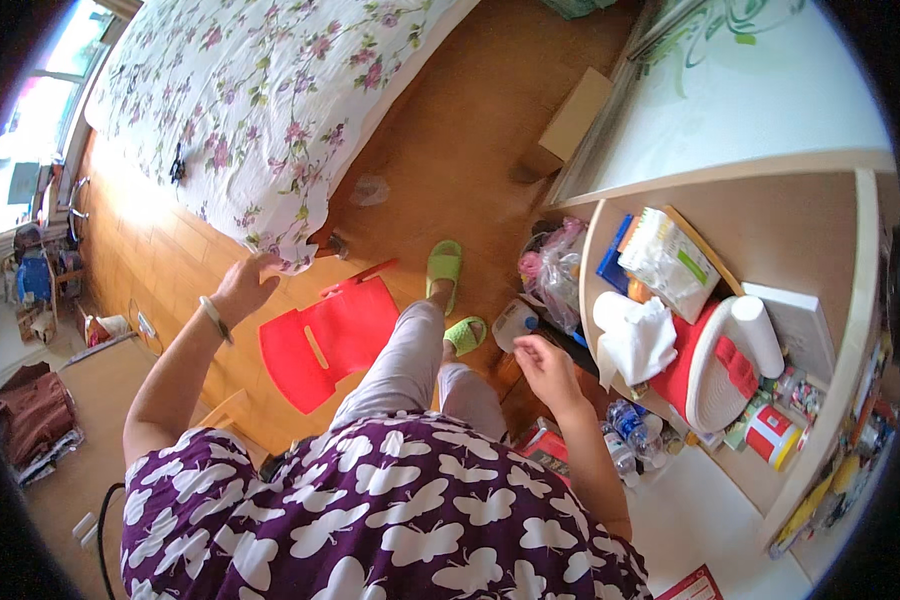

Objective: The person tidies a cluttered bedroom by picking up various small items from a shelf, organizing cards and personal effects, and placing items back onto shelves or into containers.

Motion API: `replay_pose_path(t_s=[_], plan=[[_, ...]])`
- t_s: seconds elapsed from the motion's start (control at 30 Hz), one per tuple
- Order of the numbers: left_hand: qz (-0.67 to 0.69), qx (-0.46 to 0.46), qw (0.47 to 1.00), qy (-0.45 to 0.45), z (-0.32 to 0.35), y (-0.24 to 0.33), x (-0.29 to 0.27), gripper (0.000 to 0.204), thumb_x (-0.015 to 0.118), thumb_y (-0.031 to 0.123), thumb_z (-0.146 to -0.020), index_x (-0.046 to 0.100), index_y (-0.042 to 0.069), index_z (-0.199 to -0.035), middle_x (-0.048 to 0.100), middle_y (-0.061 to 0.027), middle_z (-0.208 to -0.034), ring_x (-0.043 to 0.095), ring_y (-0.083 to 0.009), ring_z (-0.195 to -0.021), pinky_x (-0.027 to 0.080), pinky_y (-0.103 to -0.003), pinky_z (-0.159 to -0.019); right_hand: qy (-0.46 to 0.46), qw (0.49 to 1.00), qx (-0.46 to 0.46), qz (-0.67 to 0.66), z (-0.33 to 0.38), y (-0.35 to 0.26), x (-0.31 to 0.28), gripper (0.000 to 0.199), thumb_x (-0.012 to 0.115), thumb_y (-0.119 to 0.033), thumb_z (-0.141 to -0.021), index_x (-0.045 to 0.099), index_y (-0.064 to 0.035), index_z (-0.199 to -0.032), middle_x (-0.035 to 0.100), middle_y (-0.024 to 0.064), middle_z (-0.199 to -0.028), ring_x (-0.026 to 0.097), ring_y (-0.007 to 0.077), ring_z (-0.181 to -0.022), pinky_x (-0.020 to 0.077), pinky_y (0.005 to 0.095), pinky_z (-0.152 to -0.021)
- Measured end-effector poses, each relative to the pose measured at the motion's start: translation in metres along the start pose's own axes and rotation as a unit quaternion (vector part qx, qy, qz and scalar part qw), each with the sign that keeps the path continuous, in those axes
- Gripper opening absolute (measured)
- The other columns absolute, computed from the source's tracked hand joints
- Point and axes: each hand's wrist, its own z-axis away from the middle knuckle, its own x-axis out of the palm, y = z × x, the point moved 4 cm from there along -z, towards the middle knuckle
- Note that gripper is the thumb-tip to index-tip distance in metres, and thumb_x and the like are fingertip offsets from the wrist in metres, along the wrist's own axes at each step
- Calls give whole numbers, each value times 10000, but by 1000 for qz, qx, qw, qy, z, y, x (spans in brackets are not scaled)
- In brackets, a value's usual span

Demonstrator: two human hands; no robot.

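Note:
My left hand, with a pale bracelet on the wrist, is held out with fingers bent and apart, nothing seen in them. In the picture it is beside the hanging corner of a white flowered bedsheet; I cannot tell whether they touch. A red plastic chair stands between that hand and my legs. My right hand hangs loosely curled, fingers somewhat apart and holding nothing I can see. It is near the shelf's left side, by a white tissue-like bundle. Green slippers are on my feet.
On the right, a wooden shelf holds a red-and-white hat, packets and a red-yellow tub. Plastic bottles stand below. A cardboard box is on the floor farther ahead. Brown cloth lies at far left.

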Motion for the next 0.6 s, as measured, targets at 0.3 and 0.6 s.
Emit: replay_pose_path(t_s=[0.3, 0.6], plan=[[-376, 110, 920, 25, -143, -94, 1, 713, 633, 262, -727, 300, 116, -1339, 216, -193, -1397, 173, -345, -1308, 173, -470, -1051, -138, 955, 7, 264, -193, 124, 149, 233, 530, -171, -813, 573, -33, -996, 624, 163, -918, 600, 306, -846, 476, 379, -748], [-265, 333, 896, 127, -197, -143, 12, 662, 303, 569, -831, 279, 151, -1343, 192, -305, -1370, 209, -483, -1253, 164, -563, -1000, -179, 876, -23, 448, -397, 279, 302, 385, 523, -184, -785, 487, -56, -1146, 504, 176, -1146, 469, 337, -1070, 405, 413, -871]])
